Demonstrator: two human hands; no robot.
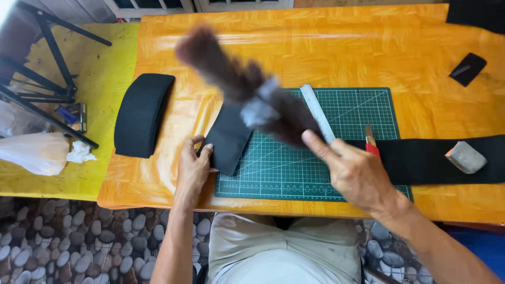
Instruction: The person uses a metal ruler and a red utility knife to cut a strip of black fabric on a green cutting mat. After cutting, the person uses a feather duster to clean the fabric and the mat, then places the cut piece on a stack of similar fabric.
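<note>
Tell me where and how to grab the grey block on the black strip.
Take the grey block across its two long side faces, coming from above. It lies flat and alone on the black strip, near the table's right end, with nothing crowding it. Its top is broad and slightly tilted, so the sides probably give a surer pinch than the sloped top face.

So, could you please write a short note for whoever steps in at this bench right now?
Left hand: fingers pressed on a folded piece of black fabric at the left edge of the green cutting mat.
Right hand: gripping a dark brown brush, blurred mid-swing above the fabric and mat.
On the mat: a metal ruler and a red-handled knife.
A long black fabric strip runs off to the right, with a grey block on it.
A black fabric roll lies left of the mat on the orange table.
Done and left: cannot tell from this view.
</note>
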